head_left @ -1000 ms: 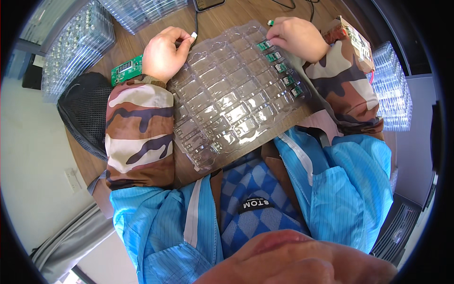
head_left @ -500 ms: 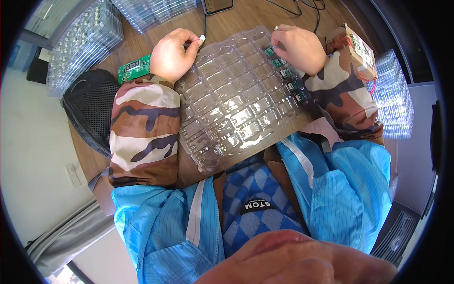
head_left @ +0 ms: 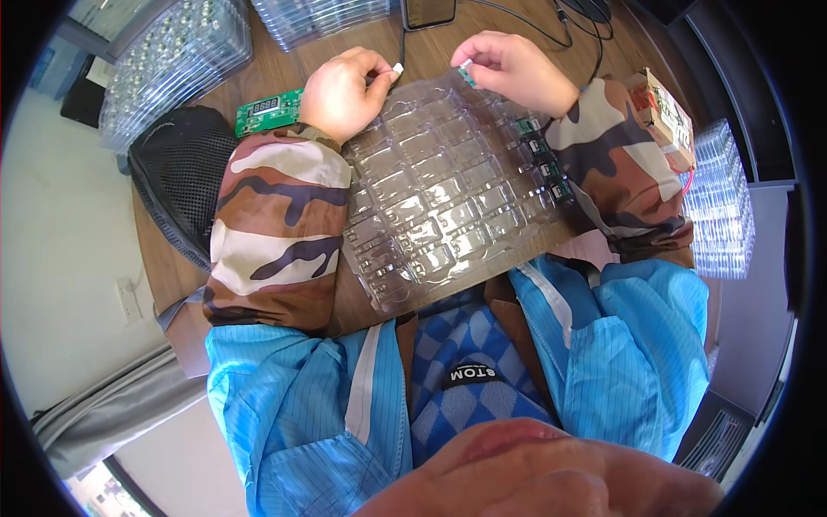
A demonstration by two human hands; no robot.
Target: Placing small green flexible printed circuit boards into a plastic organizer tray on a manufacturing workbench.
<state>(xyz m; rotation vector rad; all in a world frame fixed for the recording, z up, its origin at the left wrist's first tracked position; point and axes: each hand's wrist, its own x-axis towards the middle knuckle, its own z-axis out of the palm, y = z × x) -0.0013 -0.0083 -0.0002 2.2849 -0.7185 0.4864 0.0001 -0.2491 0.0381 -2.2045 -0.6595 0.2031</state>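
My left hand [head_left: 345,95] pinches the end of a black cable with a white plug [head_left: 397,69] above the far edge of a clear plastic tray [head_left: 435,177]. Across from it, my right hand [head_left: 525,76] holds a small green circuit board [head_left: 467,74] with a pale connector between thumb and fingers. The plug and the board are apart, a short gap between them. Several similar small boards [head_left: 538,146] sit in the tray's right-hand column; its other pockets show no boards. Beside my left wrist lies a larger green board with a digit display [head_left: 265,108].
Stacks of clear trays stand at the far left [head_left: 177,65], far middle [head_left: 319,17] and right [head_left: 722,207]. A dark mesh pouch [head_left: 177,181] lies left of my forearm. A phone-like device [head_left: 429,12], black cables [head_left: 564,26] and a cardboard box [head_left: 663,121] with a red wire surround the work area.
My right hand has moved left from the tray's right column toward the plug, bringing one small board out of its pocket. My left hand still holds the plug. The whole view has shifted slightly.
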